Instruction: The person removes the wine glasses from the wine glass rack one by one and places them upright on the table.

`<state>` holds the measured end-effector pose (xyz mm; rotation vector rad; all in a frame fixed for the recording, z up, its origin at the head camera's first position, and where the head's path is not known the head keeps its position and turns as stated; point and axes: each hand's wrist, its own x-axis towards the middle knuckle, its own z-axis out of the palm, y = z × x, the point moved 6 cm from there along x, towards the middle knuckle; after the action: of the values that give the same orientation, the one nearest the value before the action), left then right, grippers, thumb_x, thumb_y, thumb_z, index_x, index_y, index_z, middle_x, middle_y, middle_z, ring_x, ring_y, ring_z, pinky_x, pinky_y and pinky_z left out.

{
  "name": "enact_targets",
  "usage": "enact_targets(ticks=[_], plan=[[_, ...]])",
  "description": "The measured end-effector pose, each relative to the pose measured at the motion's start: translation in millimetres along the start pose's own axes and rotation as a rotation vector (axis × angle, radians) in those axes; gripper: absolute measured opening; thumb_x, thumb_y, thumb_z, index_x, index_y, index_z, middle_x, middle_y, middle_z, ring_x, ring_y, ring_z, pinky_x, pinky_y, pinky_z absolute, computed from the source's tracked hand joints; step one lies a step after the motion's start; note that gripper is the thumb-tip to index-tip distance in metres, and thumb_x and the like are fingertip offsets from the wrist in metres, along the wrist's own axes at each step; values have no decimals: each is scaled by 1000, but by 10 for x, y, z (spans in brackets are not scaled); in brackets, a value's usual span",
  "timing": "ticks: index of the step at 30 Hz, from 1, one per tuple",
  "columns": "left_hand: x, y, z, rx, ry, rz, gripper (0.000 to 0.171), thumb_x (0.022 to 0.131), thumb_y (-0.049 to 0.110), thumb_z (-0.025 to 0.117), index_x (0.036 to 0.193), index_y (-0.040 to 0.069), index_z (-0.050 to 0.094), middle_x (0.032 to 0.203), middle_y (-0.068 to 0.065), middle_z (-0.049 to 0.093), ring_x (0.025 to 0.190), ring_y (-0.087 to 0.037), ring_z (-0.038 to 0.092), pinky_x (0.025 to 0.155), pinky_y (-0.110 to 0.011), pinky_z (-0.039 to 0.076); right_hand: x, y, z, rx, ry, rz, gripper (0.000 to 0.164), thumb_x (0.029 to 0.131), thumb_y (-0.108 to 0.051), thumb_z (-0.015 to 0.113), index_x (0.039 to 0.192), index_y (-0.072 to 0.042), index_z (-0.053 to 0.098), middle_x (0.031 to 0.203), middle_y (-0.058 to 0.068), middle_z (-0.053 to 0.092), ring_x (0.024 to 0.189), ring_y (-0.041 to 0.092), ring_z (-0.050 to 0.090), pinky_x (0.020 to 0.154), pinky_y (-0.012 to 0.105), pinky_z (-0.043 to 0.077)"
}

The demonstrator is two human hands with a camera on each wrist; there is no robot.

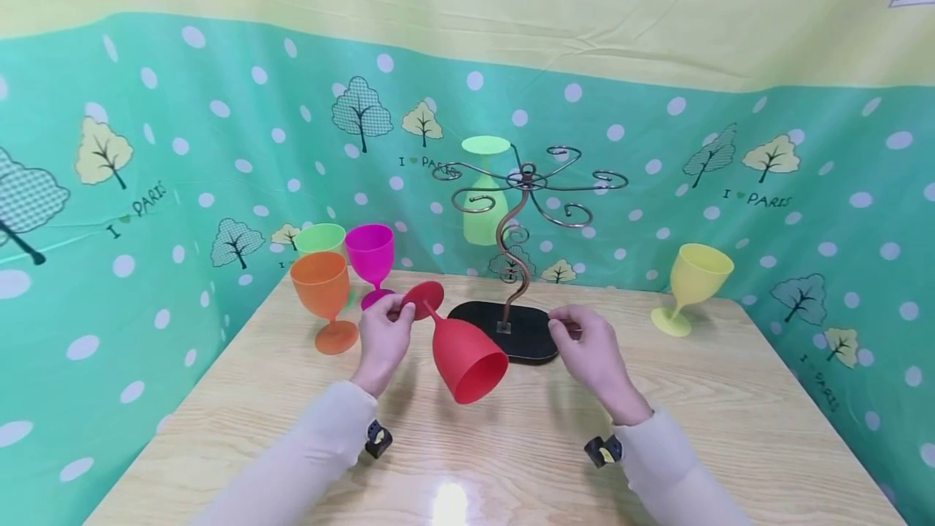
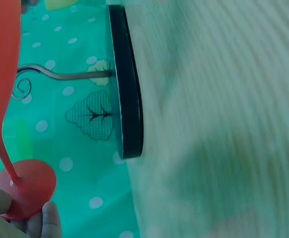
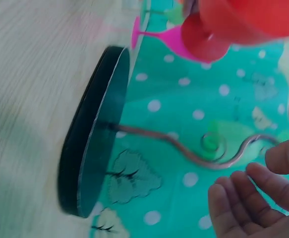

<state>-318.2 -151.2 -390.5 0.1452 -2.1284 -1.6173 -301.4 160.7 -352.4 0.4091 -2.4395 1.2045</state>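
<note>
My left hand pinches a red plastic goblet by its round foot, thumb on one face and fingers on the other. The goblet is tilted, its mouth facing down and towards me, in front of a glass rack. In the left wrist view the goblet's foot shows between thumb and fingers. To the right of the rack's black base, my right hand is raised with nothing in it; its fingers are loosely bent in the right wrist view. A light green goblet hangs upside down from the rack's left side.
Standing at the left of the wooden table are an orange goblet, a green goblet and a magenta goblet. A yellow goblet stands at the right. Patterned curtain encloses the table's back and sides.
</note>
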Motion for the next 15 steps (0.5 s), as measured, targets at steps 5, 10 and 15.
enact_targets(ticks=[5, 10, 15], plan=[[-25, -87, 76, -66, -2, -93, 13, 90, 7, 63, 100, 2, 70, 89, -14, 67, 81, -22, 63, 69, -28, 54, -157, -348, -2, 4, 15, -291, 9, 84, -2, 68, 92, -7, 69, 87, -2, 65, 75, 9, 59, 66, 25, 54], [-53, -143, 180, -158, -14, -161, 14, 90, 3, 62, 102, -1, 70, 92, -17, 66, 83, -26, 64, 78, -38, 56, -330, -579, 16, 22, 24, -520, 6, 85, -3, 67, 88, -8, 69, 86, -5, 63, 74, 7, 57, 63, 20, 52], [-81, -188, 259, -191, -15, -189, 14, 90, 1, 62, 101, -4, 69, 91, -19, 66, 82, -29, 66, 79, -43, 56, -477, -754, 57, 9, 34, -695, 7, 88, -13, 65, 89, -8, 69, 91, -3, 64, 81, 10, 59, 69, 21, 53]])
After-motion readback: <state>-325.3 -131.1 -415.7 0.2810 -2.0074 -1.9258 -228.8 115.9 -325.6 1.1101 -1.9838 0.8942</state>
